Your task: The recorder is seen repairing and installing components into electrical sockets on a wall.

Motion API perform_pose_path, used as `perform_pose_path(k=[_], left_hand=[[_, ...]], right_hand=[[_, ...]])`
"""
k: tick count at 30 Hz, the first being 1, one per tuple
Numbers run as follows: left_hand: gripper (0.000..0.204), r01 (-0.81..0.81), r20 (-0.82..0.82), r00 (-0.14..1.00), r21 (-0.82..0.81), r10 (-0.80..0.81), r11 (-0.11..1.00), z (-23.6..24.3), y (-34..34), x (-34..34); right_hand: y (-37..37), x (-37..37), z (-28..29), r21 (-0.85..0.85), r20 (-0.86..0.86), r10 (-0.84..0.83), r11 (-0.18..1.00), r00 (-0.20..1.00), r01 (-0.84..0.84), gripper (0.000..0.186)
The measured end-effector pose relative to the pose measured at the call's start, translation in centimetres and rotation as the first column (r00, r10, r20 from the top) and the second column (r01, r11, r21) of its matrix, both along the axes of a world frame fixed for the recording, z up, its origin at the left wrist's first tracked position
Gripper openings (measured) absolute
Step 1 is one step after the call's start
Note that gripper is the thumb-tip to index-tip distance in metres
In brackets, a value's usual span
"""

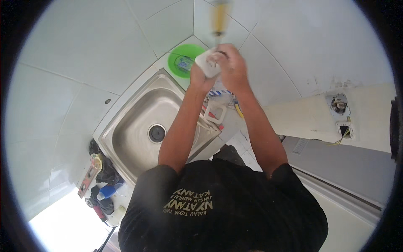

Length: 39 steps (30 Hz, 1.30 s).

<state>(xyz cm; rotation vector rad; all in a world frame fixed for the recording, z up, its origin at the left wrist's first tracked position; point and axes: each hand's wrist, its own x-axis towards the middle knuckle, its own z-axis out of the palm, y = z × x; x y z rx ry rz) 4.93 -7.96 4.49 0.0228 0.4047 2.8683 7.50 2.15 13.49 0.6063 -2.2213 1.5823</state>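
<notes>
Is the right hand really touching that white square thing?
Touching. The head view shows the right hand with its fingers laid over the white square thing's front.

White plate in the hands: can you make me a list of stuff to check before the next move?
1. White plate held: ok, the left hand is on it, and the right hand is close against it.
2. Yellow-handled screwdriver tip in place: cannot tell; the tool is blurred and its tip hidden.
3. Upper wall fitting covered: not ok, its insides show.
4. Lower wall hole covered: not ok, it is open and thin wires hang out.
5. Power off: cannot tell, nothing here shows it.
6. White frame within sight: ok, it lies beside the sink.
</notes>
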Motion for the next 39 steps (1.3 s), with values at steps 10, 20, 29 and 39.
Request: perform_pose_path(k=[10,20,29,39], left_hand=[[0.034,0.017,0.127,0.992,0.066,-0.025,0.998,1.1,-0.2,4.5],[0.033,-0.004,0.119,0.993,0.03,0.0,1.0,3.1,0.1,5.4],[0.032,-0.019,0.128,0.992,-0.033,0.023,0.999,3.6,1.1,6.1],[0.031,0.046,0.139,0.989,-0.006,-0.045,0.999,3.8,2.0,6.9]], right_hand=[[2.9,4.0,3.3,-0.092,0.23,-0.019,0.995,0.973,0.041,0.012],[2.7,4.8,2.7,-0.126,0.19,-0.093,0.985,0.977,0.118,0.008],[3.9,6.2,2.3,-0.01,0.16,-0.119,0.992,0.98,0.122,0.01],[4.6,7.8,2.7,-0.088,0.162,-0.14,0.984,0.977,0.155,0.012]])
